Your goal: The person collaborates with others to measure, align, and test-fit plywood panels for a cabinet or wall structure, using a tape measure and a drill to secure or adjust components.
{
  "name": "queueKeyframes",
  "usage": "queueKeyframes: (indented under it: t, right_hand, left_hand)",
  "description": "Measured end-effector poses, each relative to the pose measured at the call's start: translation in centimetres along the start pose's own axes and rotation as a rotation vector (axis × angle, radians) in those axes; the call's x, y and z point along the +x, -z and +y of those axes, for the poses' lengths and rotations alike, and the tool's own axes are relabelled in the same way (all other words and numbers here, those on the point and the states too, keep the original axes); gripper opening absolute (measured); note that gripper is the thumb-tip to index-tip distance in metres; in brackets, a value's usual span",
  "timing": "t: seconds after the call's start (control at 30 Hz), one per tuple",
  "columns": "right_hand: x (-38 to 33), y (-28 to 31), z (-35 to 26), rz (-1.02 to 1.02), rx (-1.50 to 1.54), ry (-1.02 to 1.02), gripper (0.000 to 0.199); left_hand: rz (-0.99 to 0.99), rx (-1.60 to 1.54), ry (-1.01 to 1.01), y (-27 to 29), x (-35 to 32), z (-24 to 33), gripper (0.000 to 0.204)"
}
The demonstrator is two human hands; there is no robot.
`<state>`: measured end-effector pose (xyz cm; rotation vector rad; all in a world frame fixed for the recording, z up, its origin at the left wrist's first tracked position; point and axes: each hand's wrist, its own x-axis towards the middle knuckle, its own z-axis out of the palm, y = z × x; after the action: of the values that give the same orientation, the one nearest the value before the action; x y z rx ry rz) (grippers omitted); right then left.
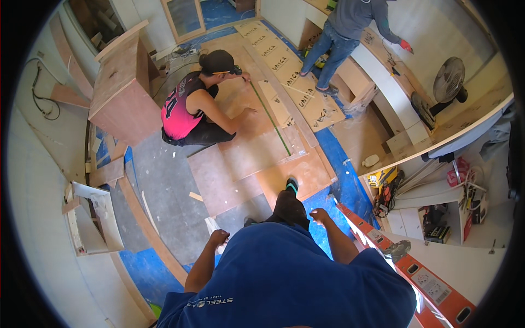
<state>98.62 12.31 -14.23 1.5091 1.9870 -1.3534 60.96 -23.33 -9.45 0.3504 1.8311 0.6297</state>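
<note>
Well, the left hand and right hand hang half-curled beside the blue T-shirt; from here I can't tell whether either grips anything. The plywood sheet lies on the floor ahead, apart from both, while an orange ladder slants to the right hand's right.

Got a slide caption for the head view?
Left hand and right hand held apart while a co-worker crouches beside a green strip.

Smooth wooden board, matt cloth shirt, glossy plastic sheeting
</note>
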Motion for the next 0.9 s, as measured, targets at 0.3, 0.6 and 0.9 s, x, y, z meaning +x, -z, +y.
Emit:
queueKeyframes:
  t: [0.3,0.6,0.9]
  right_hand:
    - [0.5,-1.1,1.9,0.006,-0.010,0.014,0.027]
    - [0.2,-1.0,0.9,-0.010,-0.005,-0.027,0.026]
    - [0.4,-1.1,0.4,-0.013,-0.008,0.000,0.025]
  left_hand:
    - [-0.006,0.079,-0.047,0.2,0.5,0.8,0.025]
    - [0.039,0.324,-0.218,0.1,-0.5,2.7,0.032]
    - [-0.019,0.130,-0.009,0.0,0.0,0.9,0.029]
